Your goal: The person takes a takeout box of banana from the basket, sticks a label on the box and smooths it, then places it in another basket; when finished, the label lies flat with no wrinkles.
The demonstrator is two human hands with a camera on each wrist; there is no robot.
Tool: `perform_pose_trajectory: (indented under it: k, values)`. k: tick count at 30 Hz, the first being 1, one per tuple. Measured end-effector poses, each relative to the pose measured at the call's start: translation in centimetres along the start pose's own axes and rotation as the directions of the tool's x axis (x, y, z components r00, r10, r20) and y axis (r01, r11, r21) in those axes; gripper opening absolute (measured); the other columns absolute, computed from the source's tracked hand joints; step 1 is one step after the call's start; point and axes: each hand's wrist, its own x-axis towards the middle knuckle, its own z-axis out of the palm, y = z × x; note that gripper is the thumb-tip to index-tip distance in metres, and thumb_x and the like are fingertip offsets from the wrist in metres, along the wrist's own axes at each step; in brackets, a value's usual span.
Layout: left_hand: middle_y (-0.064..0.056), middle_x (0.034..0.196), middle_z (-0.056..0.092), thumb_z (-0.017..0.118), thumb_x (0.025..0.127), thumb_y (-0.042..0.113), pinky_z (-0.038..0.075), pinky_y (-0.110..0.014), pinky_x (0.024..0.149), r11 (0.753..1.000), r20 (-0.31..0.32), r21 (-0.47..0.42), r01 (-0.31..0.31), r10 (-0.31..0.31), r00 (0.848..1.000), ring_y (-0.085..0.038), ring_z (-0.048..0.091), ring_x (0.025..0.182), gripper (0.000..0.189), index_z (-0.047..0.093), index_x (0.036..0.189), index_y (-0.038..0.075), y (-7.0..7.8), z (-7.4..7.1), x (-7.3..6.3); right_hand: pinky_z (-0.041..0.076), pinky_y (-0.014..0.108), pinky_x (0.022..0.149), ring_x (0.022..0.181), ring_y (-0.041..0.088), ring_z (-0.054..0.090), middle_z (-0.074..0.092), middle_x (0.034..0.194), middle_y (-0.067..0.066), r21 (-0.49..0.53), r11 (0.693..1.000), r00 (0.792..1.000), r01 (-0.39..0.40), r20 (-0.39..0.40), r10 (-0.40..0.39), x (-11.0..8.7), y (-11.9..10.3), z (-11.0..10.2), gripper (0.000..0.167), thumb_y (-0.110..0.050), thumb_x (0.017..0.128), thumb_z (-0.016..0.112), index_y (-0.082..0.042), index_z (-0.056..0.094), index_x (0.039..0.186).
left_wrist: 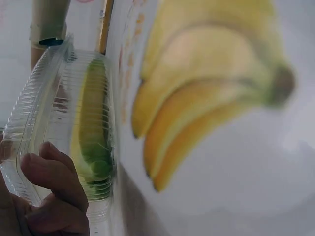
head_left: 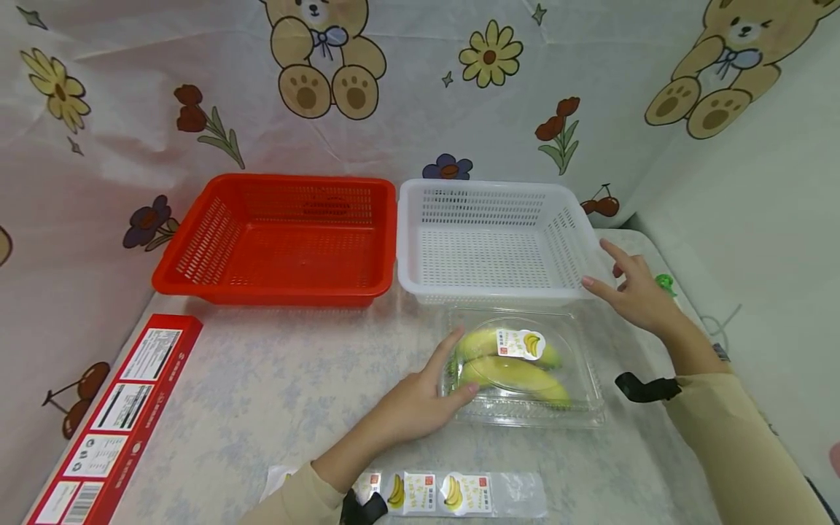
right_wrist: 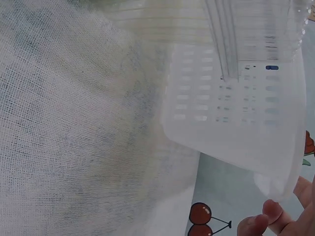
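A clear plastic clamshell container point(head_left: 577, 397) lies on the table with its lid down, and bananas point(head_left: 518, 375) show through it. On its lid is a white banana label point(head_left: 520, 344). My left hand point(head_left: 416, 401) holds the container's near left corner, thumb over the lid and fingers at the side. In the left wrist view the curled fingers point(left_wrist: 56, 182) lie against the ribbed wall. My right hand point(head_left: 639, 295) is at the right end of a white basket point(head_left: 499, 292), thumb and index finger spread at its rim; whether they touch it I cannot tell.
A red basket point(head_left: 295, 292) stands left of the white one. Near the front edge lies a strip of banana labels point(head_left: 518, 496), partly behind my left sleeve. A long red box point(head_left: 141, 408) with white labels runs along the left edge. A patterned cloth point(head_left: 407, 87) hangs behind.
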Motion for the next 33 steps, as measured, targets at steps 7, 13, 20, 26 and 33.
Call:
perform_pose_trajectory:
  k: [7,13,20,26,33]
  values:
    - [-0.008,0.059,0.064,0.056,0.097,0.051,0.041,-0.030,0.034,0.966,0.062,-0.259,0.007,0.009,0.998,-0.018,0.050,0.032,0.074,0.002,0.143,0.071,-0.4,0.2,-0.2,0.046,0.049,0.081,0.106,0.040,0.039,0.026,0.137,0.035,0.061,0.998,0.999,0.008,0.052,-0.012,0.9,1.3,0.7,0.094,-0.047,0.097,0.058,-0.013,-0.001,0.161]
    - [-0.007,0.062,0.067,0.058,0.097,0.047,0.047,-0.038,0.038,0.957,0.042,-0.289,0.028,-0.017,0.999,-0.019,0.054,0.036,0.075,0.005,0.144,0.070,-0.7,-0.3,-1.1,0.036,0.064,0.093,0.116,0.043,0.034,0.023,0.142,0.036,0.101,0.995,0.996,0.005,0.085,-0.013,1.3,1.7,0.9,0.094,-0.045,0.099,0.056,-0.016,-0.009,0.160]
    - [-0.009,0.062,0.066,0.058,0.097,0.049,0.043,-0.029,0.037,0.964,0.003,-0.255,0.070,-0.072,0.997,-0.027,0.060,0.047,0.071,0.009,0.144,0.070,-1.1,-1.1,-3.0,0.027,0.075,0.102,0.123,0.044,0.029,0.020,0.147,0.036,0.150,0.988,0.994,0.026,0.103,-0.042,1.4,2.1,1.2,0.095,-0.042,0.099,0.056,-0.020,-0.015,0.158]
    - [-0.013,0.063,0.057,0.058,0.097,0.049,0.046,-0.030,0.037,0.973,-0.036,-0.219,0.078,-0.088,0.996,-0.028,0.065,0.054,0.070,0.011,0.146,0.067,-1.8,-2.1,-5.5,0.021,0.079,0.105,0.131,0.047,0.028,0.012,0.155,0.035,0.194,0.981,0.991,0.030,0.121,-0.054,1.4,1.8,1.1,0.097,-0.040,0.099,0.057,-0.022,-0.017,0.157]
    - [-0.008,0.065,0.053,0.057,0.096,0.053,0.051,-0.032,0.047,0.974,-0.054,-0.216,0.069,-0.082,0.995,-0.024,0.068,0.060,0.069,0.014,0.148,0.063,-2.0,-3.9,-8.9,0.012,0.078,0.109,0.146,0.053,0.012,-0.007,0.165,0.022,0.239,0.971,0.989,0.003,0.143,-0.038,1.2,1.7,1.0,0.096,-0.037,0.100,0.057,-0.025,-0.020,0.157]
